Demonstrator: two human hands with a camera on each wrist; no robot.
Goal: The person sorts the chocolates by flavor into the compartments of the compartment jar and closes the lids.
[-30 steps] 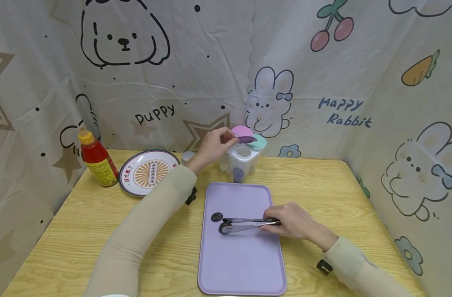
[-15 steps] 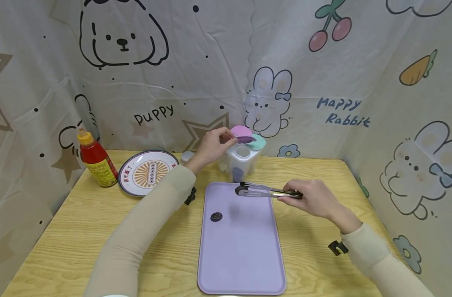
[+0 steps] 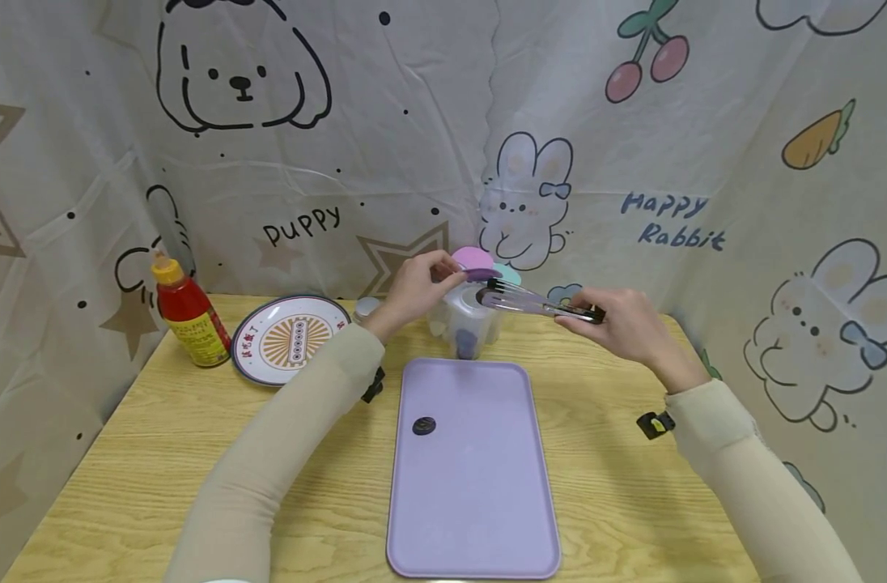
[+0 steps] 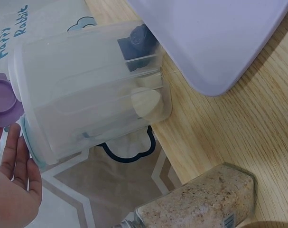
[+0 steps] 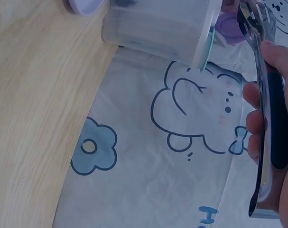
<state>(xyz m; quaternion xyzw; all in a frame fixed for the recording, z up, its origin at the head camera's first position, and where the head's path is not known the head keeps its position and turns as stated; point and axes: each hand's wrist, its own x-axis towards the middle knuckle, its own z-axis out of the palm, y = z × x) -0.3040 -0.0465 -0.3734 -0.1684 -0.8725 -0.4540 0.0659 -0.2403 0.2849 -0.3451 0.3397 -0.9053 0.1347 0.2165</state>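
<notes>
My left hand [image 3: 418, 283] pinches the small purple lid [image 3: 481, 274] of a clear plastic container [image 3: 464, 324], keeping it raised. In the left wrist view, dark pieces [image 4: 140, 45] and pale pieces [image 4: 146, 102] lie in separate compartments. My right hand [image 3: 618, 324] grips metal tongs [image 3: 534, 303] with dark handles. The tong heads are over the container's top, near the opening beneath the purple lid. Something dark shows between them, partly hidden. A dark, ridged round piece [image 3: 424, 426] lies on the lilac tray [image 3: 473, 502].
A patterned plate [image 3: 292, 340] and a red squeeze bottle [image 3: 193, 312] with a yellow cap stand at the left. A jar of grainy contents [image 4: 200, 202] is beside the container. Pink [image 3: 473, 258] and mint [image 3: 507, 274] lids top the container. Printed cloth hangs behind.
My right hand has lifted the tongs off the tray and carried them away from me, up to the container's top. My left hand and the purple lid have stayed nearly still.
</notes>
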